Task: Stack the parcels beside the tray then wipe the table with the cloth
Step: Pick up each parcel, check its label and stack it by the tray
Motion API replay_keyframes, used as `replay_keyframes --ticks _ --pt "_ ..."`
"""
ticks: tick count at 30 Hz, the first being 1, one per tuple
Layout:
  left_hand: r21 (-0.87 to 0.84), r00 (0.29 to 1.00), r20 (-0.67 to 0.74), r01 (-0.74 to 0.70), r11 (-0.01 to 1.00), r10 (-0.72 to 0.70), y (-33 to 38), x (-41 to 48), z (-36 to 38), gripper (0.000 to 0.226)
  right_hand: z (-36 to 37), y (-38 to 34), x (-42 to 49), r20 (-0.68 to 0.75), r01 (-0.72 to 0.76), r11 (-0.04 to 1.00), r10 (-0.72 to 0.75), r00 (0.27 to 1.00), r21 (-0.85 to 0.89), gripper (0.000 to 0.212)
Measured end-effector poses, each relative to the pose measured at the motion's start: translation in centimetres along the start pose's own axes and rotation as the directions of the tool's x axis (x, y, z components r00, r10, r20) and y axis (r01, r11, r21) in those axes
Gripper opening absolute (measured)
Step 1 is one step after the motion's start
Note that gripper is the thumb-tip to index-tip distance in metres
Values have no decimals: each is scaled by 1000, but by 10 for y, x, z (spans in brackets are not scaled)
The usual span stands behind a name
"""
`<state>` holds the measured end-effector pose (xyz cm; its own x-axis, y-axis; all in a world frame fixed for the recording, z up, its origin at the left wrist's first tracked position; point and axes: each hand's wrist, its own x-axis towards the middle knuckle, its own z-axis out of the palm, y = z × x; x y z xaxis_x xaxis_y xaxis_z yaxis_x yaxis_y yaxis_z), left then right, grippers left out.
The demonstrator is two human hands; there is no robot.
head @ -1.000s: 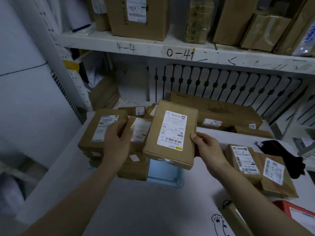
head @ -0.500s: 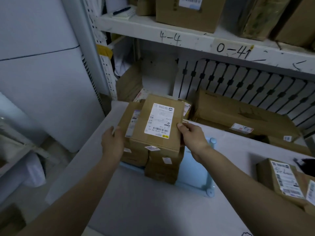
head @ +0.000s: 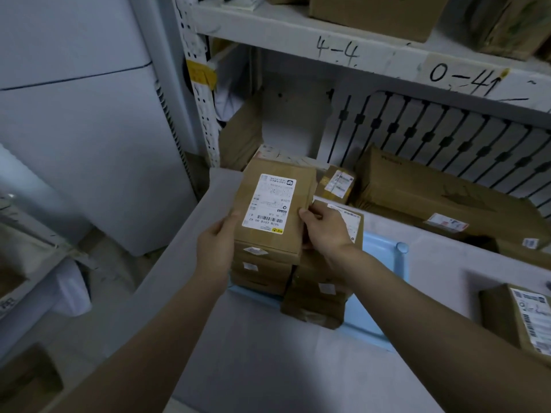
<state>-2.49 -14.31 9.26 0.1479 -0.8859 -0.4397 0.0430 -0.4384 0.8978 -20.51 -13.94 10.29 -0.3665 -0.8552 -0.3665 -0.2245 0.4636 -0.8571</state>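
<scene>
A flat brown parcel with a white label lies on top of a stack of several parcels at the table's left edge. My left hand grips its left side. My right hand grips its right side, thumb on the top face. A second stack of parcels stands right beside it, partly hidden under my right wrist. Both stacks rest on or against the light blue tray; which, I cannot tell. No cloth is in view.
The white table ends just left of the stacks. A long brown box lies at the back by the shelf. Another labelled parcel sits at the right edge. A small parcel lies behind the stacks.
The labelled parcel went from held above the pile to lying on the left stack. Both hands followed it left, and my view turned left.
</scene>
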Motion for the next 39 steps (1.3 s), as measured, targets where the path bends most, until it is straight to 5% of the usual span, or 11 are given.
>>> replay_keyframes --ticks 13,15,17,21,24,30,35,39 --pt "108 985 -108 -121 987 133 -8 3 5 15 -13 4 -10 67 14 998 -18 998 63 34" --pt "161 971 -181 -129 979 158 -9 2 7 38 -21 9 -14 28 23 999 -24 999 50 30" --pt "194 928 -275 -201 960 250 -9 -4 10 49 -31 15 -20 -5 31 998 -31 1000 60 19" --pt "300 781 -286 -477 826 555 3 -27 33 31 -63 35 -35 -57 43 977 -32 998 211 10" --pt "402 666 -181 -621 672 724 4 -52 63 30 -94 59 -52 -99 40 968 -16 995 247 11" --pt "381 706 190 -693 612 682 -29 -111 146 18 -174 130 -92 -192 -64 947 129 973 315 10" --pt "370 746 530 -632 681 403 -80 -140 209 22 -231 195 -122 -273 -133 922 241 931 363 15" --pt "445 755 636 -528 723 160 -114 -165 244 17 -262 237 -141 -326 -195 895 339 883 402 15"
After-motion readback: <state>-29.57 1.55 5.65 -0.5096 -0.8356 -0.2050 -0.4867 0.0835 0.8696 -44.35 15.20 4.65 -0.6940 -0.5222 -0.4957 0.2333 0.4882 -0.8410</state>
